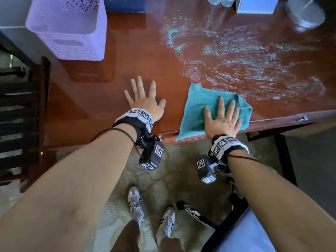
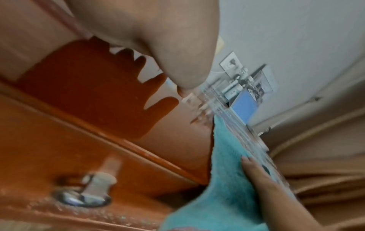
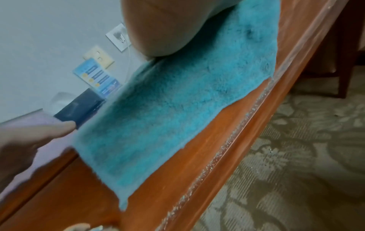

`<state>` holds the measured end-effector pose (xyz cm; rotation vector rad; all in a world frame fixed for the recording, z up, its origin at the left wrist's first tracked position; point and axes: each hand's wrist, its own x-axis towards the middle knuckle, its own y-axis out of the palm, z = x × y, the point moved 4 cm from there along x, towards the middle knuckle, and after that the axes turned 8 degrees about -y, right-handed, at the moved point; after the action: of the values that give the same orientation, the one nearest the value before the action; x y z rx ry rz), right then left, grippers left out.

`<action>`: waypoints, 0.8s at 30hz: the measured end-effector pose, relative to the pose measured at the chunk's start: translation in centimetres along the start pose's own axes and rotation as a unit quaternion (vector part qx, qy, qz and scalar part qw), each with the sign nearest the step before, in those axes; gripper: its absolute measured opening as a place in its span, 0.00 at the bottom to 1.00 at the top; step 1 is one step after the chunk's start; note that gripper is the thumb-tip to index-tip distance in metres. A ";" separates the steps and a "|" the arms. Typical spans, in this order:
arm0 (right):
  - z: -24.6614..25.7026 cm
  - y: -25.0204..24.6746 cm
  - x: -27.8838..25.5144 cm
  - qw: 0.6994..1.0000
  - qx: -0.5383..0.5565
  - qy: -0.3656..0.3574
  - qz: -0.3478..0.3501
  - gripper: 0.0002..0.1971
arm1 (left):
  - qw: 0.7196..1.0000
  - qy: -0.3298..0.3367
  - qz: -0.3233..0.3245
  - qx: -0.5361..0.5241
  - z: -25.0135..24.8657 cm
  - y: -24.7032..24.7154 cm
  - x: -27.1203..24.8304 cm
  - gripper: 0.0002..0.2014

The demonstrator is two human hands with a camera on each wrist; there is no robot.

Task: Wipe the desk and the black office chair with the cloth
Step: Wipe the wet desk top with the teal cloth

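Observation:
A teal cloth (image 1: 196, 110) lies on the glossy red-brown desk (image 1: 138, 70) at its near edge, one corner hanging over the front. My right hand (image 1: 222, 119) presses flat on the cloth with straight, spread fingers; the right wrist view shows the palm on the cloth (image 3: 177, 101). My left hand (image 1: 143, 99) rests flat on bare desk to the left of the cloth, fingers spread. In the left wrist view the cloth (image 2: 225, 179) drapes over the edge. Wet streaks and droplets (image 1: 236, 59) cover the desk beyond the cloth. The black chair (image 1: 231, 215) shows partly at lower right.
A lilac perforated basket (image 1: 69, 28) stands at the desk's back left. A clear container (image 1: 305, 13) and a blue box (image 1: 258, 4) stand along the back. A dark slatted chair (image 1: 20, 110) is left of the desk. A drawer pull (image 2: 87, 192) sits under the edge.

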<state>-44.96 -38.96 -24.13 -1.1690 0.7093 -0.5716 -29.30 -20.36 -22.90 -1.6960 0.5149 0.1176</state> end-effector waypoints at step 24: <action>9.0 1.6 0.4 0.966 -0.056 -0.248 0.039 0.32 | 0.995 -0.074 -0.010 -0.059 -0.4 -0.3 1.3 0.32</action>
<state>-37.90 -33.21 -23.69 -1.3173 0.3562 -0.1565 -28.13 -21.07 -22.95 -1.7911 0.3859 0.2619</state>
